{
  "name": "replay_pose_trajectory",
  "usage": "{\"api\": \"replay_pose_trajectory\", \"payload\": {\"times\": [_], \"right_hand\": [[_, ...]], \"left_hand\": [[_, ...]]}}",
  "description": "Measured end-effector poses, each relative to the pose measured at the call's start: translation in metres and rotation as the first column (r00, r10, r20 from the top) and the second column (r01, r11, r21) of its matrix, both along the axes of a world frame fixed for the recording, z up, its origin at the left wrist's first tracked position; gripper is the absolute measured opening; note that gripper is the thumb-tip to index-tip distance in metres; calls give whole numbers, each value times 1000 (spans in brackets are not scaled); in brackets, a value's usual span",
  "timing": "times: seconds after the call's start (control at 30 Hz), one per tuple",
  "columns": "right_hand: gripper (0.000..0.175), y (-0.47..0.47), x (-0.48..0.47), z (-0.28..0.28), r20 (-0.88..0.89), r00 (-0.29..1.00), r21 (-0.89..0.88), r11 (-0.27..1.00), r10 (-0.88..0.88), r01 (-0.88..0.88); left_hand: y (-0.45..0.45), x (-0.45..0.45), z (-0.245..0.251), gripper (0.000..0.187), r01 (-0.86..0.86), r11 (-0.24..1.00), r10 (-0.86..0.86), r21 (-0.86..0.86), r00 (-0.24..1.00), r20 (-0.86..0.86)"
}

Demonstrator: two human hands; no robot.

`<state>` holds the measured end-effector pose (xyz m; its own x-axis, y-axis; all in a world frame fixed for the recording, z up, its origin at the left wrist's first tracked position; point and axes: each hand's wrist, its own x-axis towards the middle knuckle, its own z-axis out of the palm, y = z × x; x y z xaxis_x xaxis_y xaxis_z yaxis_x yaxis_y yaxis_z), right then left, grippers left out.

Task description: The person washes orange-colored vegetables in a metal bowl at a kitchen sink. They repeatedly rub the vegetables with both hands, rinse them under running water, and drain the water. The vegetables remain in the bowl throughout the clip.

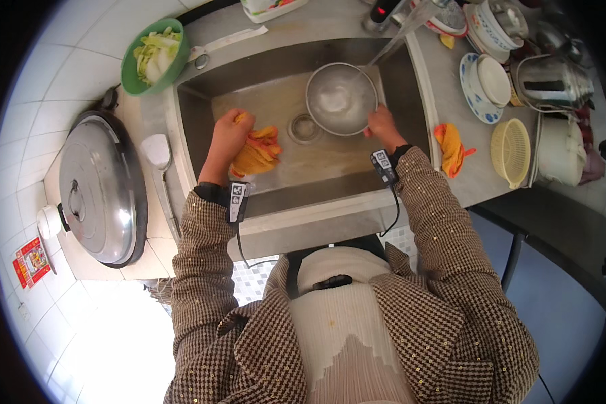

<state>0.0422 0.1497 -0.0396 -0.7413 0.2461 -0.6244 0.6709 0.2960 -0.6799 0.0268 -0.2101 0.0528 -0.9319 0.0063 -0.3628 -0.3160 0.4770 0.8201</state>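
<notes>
My left hand [234,132] grips a bunched orange cloth [260,151] over the left side of the stainless-steel sink [262,188]. With my right hand [382,126] I hold a round metal bowl [342,98] by its lower right rim. A stream of water [379,55] from the tap at the upper right runs into the bowl, and water swirls inside it. Just left of the bowl is the sink's round drain [304,128]. My right fingers are partly hidden at the bowl's edge.
Left of the sink stand a green bowl of cut cabbage [126,70], a spatula [157,151] and a lidded wok [101,192]. On the right counter are a second orange cloth [449,146], a yellow plastic basket [510,151], a blue-patterned plate [468,76] and a metal pot [550,83].
</notes>
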Motion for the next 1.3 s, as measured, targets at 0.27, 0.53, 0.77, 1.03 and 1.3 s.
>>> {"api": "replay_pose_trajectory", "payload": {"times": [0.27,0.53,0.77,1.03,1.3], "right_hand": [[38,-13,-36,81,-56,745,832,443,665,-333],[32,13,-30,115,108,735,868,297,670,-399],[30,40,-12,93,-16,901,633,702,434,-327],[27,23,-20,-9,293,953,-369,911,-75,185],[34,39,-4,-3,-29,979,210,958,204,-194]], "left_hand": [[15,-8,6,28,2,999,-3,45,1000,25],[6,-6,1,28,-9,998,9,54,1000,-3],[4,-6,4,22,-51,998,51,26,999,11],[17,-15,6,24,-85,987,76,139,995,68],[117,-41,-29,35,-203,868,119,453,971,207]]}}
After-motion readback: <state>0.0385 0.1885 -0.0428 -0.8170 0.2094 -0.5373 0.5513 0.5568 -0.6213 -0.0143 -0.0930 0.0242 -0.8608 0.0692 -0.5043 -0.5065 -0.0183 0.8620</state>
